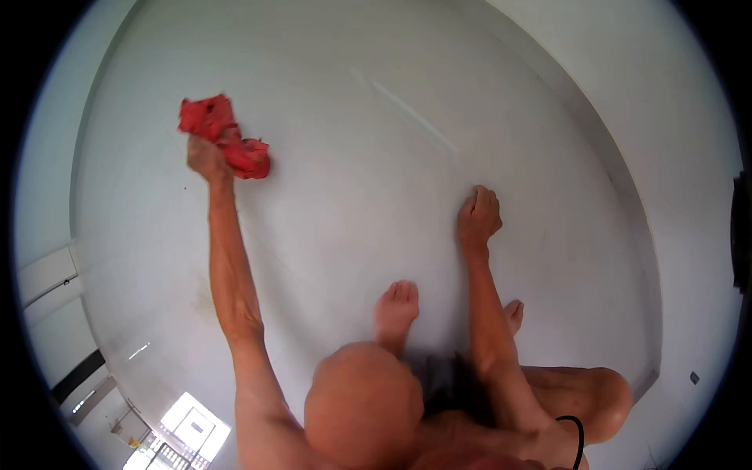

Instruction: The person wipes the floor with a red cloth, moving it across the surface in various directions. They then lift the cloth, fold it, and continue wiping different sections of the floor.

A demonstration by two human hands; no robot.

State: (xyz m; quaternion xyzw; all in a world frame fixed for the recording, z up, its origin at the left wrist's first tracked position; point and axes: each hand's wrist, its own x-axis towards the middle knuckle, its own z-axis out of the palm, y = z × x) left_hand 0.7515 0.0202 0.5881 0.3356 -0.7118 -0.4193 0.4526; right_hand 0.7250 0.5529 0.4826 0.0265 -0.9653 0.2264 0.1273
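My left hand (pixel 207 160) is stretched far out to the left, its fingers closed on a crumpled red cloth (pixel 249 157). The cloth bunches around the knuckles and spreads over the pale, smooth floor (pixel 337 196). To the right, my right hand (pixel 479 216) rests on the floor with its fingers curled in; nothing shows in it. One bare foot (pixel 398 309) is planted between the two arms, and the toes of the other foot (pixel 514 315) show beside my right forearm.
White walls curve round the floor, with a grey skirting strip (pixel 599 129) on the right. A bright doorway or window (pixel 194 427) lies at the lower left, with reflections on the floor nearby. My bent knee (pixel 362 403) fills the lower middle. A dark object (pixel 739 235) stands at the right edge.
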